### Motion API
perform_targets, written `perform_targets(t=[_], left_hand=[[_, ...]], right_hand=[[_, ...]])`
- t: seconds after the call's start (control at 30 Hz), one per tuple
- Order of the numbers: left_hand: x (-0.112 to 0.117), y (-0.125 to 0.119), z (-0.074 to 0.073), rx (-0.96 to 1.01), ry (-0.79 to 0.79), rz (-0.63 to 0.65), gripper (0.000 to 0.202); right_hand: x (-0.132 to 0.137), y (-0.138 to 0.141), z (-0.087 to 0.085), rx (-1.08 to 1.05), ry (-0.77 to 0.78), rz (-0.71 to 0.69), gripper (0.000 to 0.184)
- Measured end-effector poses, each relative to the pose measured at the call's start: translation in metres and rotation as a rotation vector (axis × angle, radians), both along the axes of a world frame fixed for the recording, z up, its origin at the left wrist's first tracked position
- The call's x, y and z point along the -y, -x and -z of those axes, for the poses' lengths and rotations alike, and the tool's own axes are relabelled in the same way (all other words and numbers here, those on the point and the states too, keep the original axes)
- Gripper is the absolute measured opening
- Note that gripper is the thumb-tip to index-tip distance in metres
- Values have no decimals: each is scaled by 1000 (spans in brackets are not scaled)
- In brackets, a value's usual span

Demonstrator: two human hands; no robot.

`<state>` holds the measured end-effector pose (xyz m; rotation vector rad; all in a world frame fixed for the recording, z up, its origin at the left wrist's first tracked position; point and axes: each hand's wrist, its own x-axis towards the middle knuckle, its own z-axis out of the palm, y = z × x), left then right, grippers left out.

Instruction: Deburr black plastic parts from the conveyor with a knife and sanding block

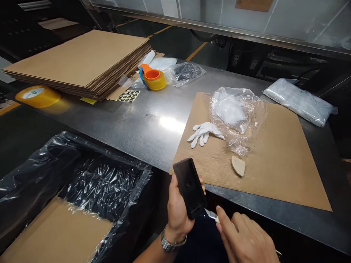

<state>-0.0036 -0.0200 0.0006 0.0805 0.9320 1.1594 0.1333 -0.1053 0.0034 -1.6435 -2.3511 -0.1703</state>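
Note:
A black, shallow rectangular plastic piece [189,190] with a small hole in it is gripped in my left hand [178,208], which wears a watch at the wrist. My right hand [244,233] is closed around the handle of a knife [211,214]; most of the handle is hidden by my fingers. The blade's tip is at the lower right edge of the black piece, touching it or very close. Beyond my hands, a tan wedge-shaped block [238,166] and a white glove [205,133] lie on a cardboard sheet [285,164].
Crumpled clear plastic bags [236,113] lie on the cardboard. A stack of cardboard sheets [79,62], a tape dispenser [153,78], a tape roll [38,96] and a wrapped packet [300,100] sit on the metal table [131,128]. Lower left is a box lined with black plastic [101,186].

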Motion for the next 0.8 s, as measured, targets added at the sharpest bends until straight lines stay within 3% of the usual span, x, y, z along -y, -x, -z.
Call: perform_targets(t=[0.47, 0.67, 0.8], left_hand=[[4, -1, 1, 3, -55, -11, 47], [4, -1, 4, -33, -7, 7, 47], [1, 1, 5, -54, 63, 59, 45]], right_hand=[[1, -4, 2, 9, 35, -15, 26], [0, -5, 5, 59, -14, -5, 25], [-1, -9, 4, -25, 21, -39, 27]])
